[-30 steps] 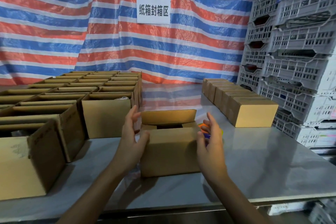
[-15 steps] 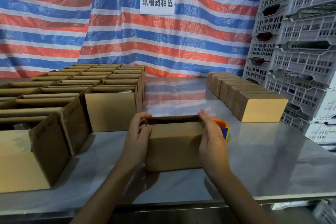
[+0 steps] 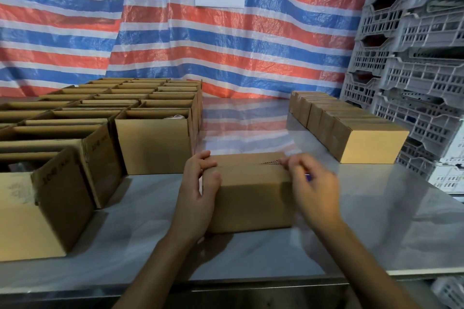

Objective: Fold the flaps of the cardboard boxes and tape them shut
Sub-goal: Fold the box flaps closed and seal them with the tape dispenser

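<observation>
While left hand (image 3: 198, 188) grips the box (image 3: 251, 198) at its left end, right hand (image 3: 313, 188) touches the right top edge. Right is blurred; grip unclear.

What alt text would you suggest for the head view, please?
A person's left hand grips the left end of a cardboard box on a metal table while the blurred right hand touches its closed top. Open boxes stand left, closed boxes right.

Right hand (image 3: 312, 190) blurred against the box (image 3: 251, 198)
</observation>
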